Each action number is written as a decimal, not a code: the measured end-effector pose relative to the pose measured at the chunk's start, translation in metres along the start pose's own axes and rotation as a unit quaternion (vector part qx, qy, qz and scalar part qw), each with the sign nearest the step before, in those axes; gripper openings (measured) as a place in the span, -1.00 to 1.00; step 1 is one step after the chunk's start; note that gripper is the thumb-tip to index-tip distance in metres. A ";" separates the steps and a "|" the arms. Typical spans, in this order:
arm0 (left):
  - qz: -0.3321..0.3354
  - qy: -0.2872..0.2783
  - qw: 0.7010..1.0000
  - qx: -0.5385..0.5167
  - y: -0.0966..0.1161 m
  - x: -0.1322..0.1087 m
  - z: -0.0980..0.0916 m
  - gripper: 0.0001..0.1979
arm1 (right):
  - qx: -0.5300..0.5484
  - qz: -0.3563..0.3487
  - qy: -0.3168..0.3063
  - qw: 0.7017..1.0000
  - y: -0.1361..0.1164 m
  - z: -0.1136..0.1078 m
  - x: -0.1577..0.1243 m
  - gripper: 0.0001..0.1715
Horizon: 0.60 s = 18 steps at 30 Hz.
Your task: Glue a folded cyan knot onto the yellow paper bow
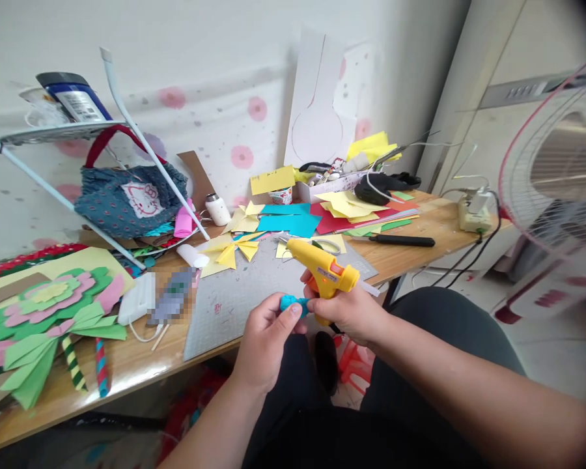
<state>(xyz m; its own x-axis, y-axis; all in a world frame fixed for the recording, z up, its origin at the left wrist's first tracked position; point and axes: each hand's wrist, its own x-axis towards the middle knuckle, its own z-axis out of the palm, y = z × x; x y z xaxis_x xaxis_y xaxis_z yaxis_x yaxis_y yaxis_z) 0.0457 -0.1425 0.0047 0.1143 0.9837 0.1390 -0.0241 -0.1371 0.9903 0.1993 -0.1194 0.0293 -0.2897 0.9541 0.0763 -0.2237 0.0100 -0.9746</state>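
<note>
1. Spread out ahead: wooden table [444,225]; laid on top: grey mat [244,286];
2. Gripped in right hand [346,314]: yellow glue gun [313,258], aimed forward and left, over the mat;
3. Pinched in left hand [264,344]: blue piece [292,301]; lying just below the glue gun, crosswise between both hands; touched at its right end by the right hand.

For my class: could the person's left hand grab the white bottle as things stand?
Probably not straight away: the left hand is pinching a blue piece. Otherwise the way looks free; the yellow paper bow lying before the white bottle seems low enough to reach over.
</note>
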 end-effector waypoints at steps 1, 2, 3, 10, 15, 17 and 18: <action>-0.001 -0.008 1.000 0.001 0.000 -0.001 -0.001 -0.77 | -0.010 -0.002 -0.008 1.000 -0.002 0.002 -0.002 -0.63; 0.000 -0.012 1.000 0.004 0.001 -0.001 -0.003 -0.77 | -0.026 -0.003 -0.018 0.999 -0.004 0.003 -0.004 -0.65; 0.004 -0.011 1.000 0.006 0.001 -0.001 -0.006 -0.76 | -0.049 -0.002 -0.023 0.999 -0.006 0.004 -0.005 -0.66; 0.032 0.056 0.998 -0.007 0.003 0.001 -0.035 -0.77 | -0.219 0.026 0.144 0.965 -0.038 -0.069 0.005 -0.77; 0.018 0.098 0.995 0.017 -0.005 0.008 -0.056 -0.73 | -0.322 0.091 0.331 0.882 -0.055 -0.193 0.018 -0.77; 0.001 0.108 0.992 0.066 -0.010 0.014 -0.060 -0.69 | -0.352 0.138 0.386 0.842 -0.051 -0.237 0.019 -0.64; -0.006 0.116 0.989 0.089 -0.013 0.019 -0.061 -0.68 | -0.366 0.158 0.405 0.822 -0.048 -0.256 0.020 -0.62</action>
<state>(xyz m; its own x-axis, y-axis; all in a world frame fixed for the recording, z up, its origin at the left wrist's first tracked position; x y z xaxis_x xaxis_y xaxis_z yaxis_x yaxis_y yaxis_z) -0.0125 -0.1152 -0.0062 -0.1182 0.9829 0.1413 0.1533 -0.1225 0.9806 0.4424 -0.0237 0.0234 0.5564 0.8268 -0.0818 0.4507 -0.3831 -0.8063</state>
